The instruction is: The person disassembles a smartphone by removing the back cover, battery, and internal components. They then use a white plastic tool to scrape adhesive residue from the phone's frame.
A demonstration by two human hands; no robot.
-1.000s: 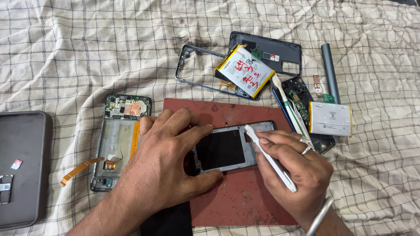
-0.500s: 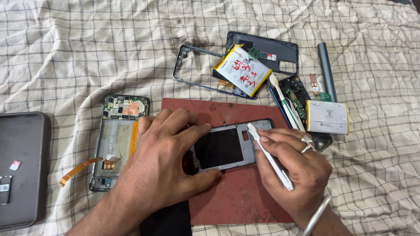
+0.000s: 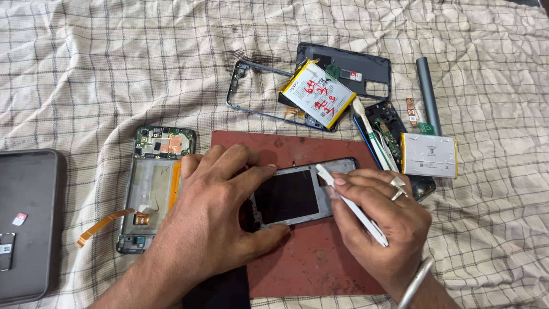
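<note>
A grey phone frame (image 3: 297, 194) with a dark rectangular centre lies flat on the red mat (image 3: 309, 263), near its far edge. The left hand (image 3: 211, 223) pins the frame's near end, fingers spread; the right hand (image 3: 383, 229), grip clenched on a white spudger (image 3: 350, 204), sets its tip at the frame's far corner. Compared with half a second earlier, both hands and the spudger stay almost unmoved.

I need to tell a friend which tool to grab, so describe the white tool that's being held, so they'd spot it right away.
Start at the dark red mat on the checked cloth. The right hand there holds a slim white pry stick, its tip on the phone frame. Unlike the white brush lying farther back, it is held.
</note>
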